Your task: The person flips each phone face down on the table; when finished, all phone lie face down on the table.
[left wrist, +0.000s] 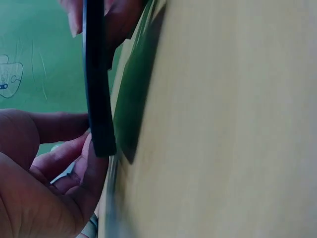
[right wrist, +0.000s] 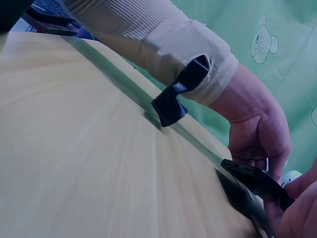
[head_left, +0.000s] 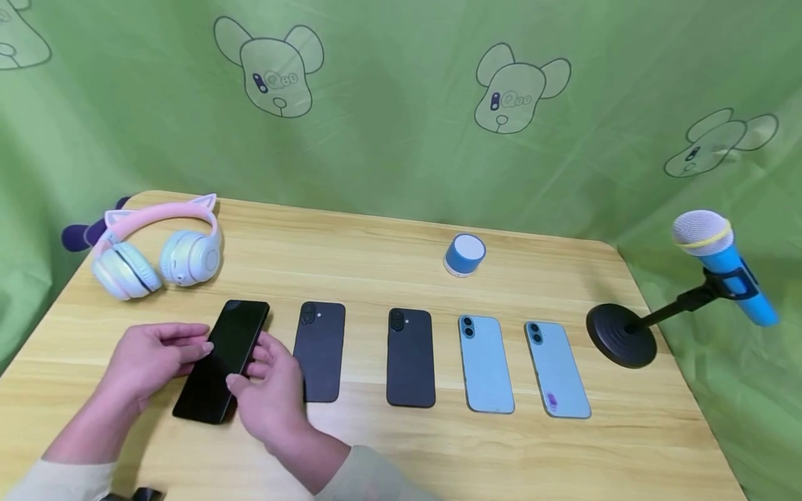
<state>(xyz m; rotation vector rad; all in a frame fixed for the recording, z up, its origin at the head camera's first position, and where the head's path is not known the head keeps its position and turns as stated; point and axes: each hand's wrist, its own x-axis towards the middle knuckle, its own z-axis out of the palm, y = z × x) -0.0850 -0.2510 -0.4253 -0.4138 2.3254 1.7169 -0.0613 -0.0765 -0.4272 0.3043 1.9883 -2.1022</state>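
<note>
Both hands hold a black smartphone [head_left: 222, 362], its dark glossy face up and its body tilted to the right at the top. In both wrist views it shows edge-on just over the wood, with a dark shadow beneath. My left hand [head_left: 153, 355] pinches its left edge, thumb on top and fingers below. My right hand [head_left: 269, 396] grips the right edge, thumb near the lower corner and fingers curled at the side. Close beside the right hand lies a dark phone [head_left: 322, 355], back up, with a second dark phone [head_left: 410, 358] further right.
Two light blue phones [head_left: 486, 362] lie back up in the same row. Pink-and-white cat-ear headphones [head_left: 191, 257] sit at the back left, a small blue speaker [head_left: 465, 255] at the back. A blue microphone [head_left: 727, 264] on a black stand rises at the table's right edge.
</note>
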